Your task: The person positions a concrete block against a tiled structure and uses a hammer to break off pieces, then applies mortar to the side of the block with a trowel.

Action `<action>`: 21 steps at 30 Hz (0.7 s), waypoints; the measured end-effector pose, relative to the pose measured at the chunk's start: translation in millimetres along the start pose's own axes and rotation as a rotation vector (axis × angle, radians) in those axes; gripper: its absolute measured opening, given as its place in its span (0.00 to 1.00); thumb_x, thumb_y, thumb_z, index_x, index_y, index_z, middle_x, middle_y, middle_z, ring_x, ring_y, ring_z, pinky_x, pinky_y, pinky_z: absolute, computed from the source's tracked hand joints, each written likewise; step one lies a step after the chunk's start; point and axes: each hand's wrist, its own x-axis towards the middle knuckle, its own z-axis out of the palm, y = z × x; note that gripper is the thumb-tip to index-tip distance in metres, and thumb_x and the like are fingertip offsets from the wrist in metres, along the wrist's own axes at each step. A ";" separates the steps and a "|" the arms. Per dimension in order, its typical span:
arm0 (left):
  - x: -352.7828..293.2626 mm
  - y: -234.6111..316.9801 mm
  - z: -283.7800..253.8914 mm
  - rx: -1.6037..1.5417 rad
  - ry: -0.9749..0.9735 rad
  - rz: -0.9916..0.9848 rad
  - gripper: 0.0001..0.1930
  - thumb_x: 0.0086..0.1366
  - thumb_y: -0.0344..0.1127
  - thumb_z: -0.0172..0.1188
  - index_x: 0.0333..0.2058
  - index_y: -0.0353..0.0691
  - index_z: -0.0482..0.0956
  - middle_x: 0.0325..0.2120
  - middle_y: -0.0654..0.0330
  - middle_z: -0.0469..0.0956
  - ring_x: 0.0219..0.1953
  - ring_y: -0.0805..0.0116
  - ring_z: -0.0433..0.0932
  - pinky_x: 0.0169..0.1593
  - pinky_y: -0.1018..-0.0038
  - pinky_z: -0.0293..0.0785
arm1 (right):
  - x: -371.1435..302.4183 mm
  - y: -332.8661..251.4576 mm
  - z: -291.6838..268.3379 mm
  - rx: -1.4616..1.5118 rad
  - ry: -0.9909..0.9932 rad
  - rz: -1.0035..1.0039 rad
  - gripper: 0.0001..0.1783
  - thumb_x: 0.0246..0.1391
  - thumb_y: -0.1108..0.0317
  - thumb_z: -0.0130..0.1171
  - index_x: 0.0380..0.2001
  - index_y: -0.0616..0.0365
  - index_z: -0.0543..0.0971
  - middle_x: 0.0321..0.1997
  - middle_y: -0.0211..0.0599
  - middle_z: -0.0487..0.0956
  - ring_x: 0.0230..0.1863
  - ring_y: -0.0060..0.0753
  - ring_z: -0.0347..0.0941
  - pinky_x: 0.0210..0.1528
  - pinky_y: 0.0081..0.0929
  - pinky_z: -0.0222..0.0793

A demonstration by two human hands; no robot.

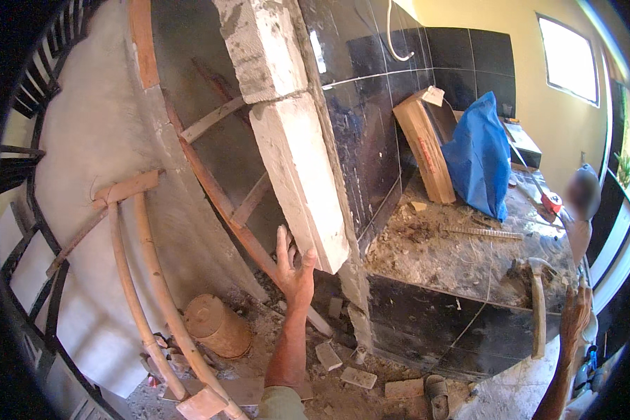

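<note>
My left hand (294,273) is raised in the middle, its fingers stretched upward and spread. It is at the lower left end of a pale block (302,185), with the thumb by the block's face; whether it presses on it I cannot tell. The block sits in the end of the wall, below another rough, mortar-smeared block (262,52). At the right edge, my right hand (574,311) points upward, seen from the side, with fingers apparently stretched and nothing visible in them. Beside it a claw hammer (537,308) hangs its wooden handle over the counter's edge.
The dusty counter (416,234) bears a cardboard box (427,150), a blue plastic sheet (479,157) and a red tape measure (551,203). A person (582,196) stands at the far right. Left are wooden poles (164,287) and a bucket (217,325); broken blocks (359,378) and a sandal (437,395) lie below.
</note>
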 end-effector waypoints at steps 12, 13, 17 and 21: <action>19.9 26.3 7.8 0.126 -0.053 0.034 0.44 0.62 0.49 0.60 0.67 0.35 0.47 0.65 0.41 0.51 0.66 0.49 0.54 0.68 0.55 0.48 | 0.5 33.2 59.0 -0.130 0.242 -0.231 0.25 0.59 0.65 0.47 0.59 0.60 0.67 0.61 0.50 0.67 0.64 0.53 0.58 0.66 0.46 0.53; 18.1 28.5 7.9 0.158 -0.044 0.027 0.43 0.62 0.49 0.60 0.67 0.35 0.47 0.65 0.41 0.51 0.66 0.49 0.54 0.68 0.54 0.48 | -0.1 37.5 61.1 -0.166 0.246 -0.298 0.25 0.59 0.66 0.47 0.59 0.61 0.67 0.61 0.50 0.66 0.64 0.54 0.58 0.66 0.46 0.52; 3.0 5.8 -12.3 0.262 -0.010 0.060 0.42 0.63 0.49 0.59 0.66 0.33 0.48 0.66 0.42 0.51 0.67 0.50 0.54 0.67 0.55 0.50 | 2.0 26.1 55.2 -0.117 0.251 -0.355 0.24 0.56 0.70 0.50 0.57 0.63 0.67 0.60 0.51 0.66 0.64 0.55 0.59 0.69 0.48 0.48; -41.0 -3.6 -30.8 0.275 0.044 -0.026 0.39 0.65 0.47 0.57 0.66 0.33 0.50 0.66 0.46 0.53 0.66 0.53 0.56 0.66 0.60 0.54 | 6.2 8.7 43.9 -0.059 0.197 -0.392 0.25 0.53 0.73 0.52 0.56 0.63 0.67 0.59 0.51 0.67 0.64 0.53 0.59 0.69 0.47 0.48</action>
